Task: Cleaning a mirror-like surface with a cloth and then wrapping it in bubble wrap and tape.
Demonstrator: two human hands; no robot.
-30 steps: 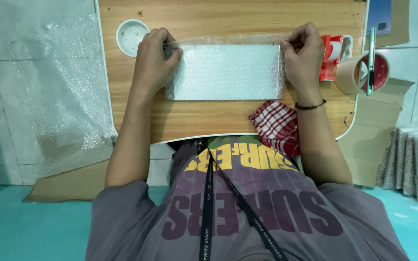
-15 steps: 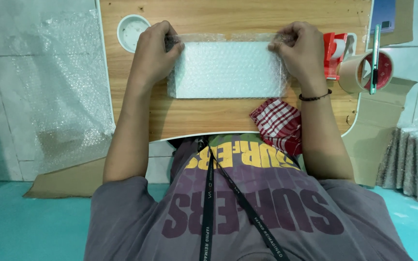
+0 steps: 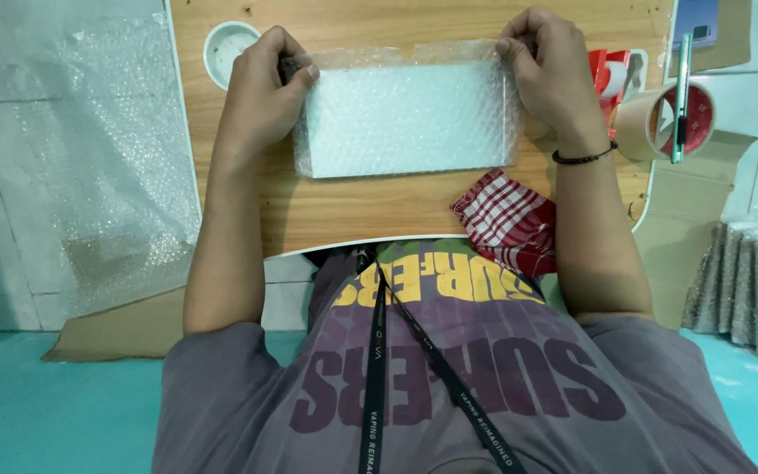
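A flat white rectangular item wrapped in bubble wrap (image 3: 405, 118) lies on the wooden lap table (image 3: 370, 206). My left hand (image 3: 261, 92) pinches the wrap at the item's upper left corner. At the upper right corner, my right hand (image 3: 550, 70) grips the wrap's loose edge. Both hands press the wrap against the item's far edge.
A white round cup holder (image 3: 225, 48) sits at the table's top left. A red-and-white checked cloth (image 3: 506, 219) lies at the near edge. To the right are a red tape dispenser (image 3: 611, 75), a brown tape roll (image 3: 655, 118) and a green cutter (image 3: 682, 96). Bubble wrap sheet (image 3: 89, 149) covers the floor on the left.
Both hands slid slightly toward the far edge of the wrapped item, pulling the wrap's loose edge tighter over it. The item stays in place.
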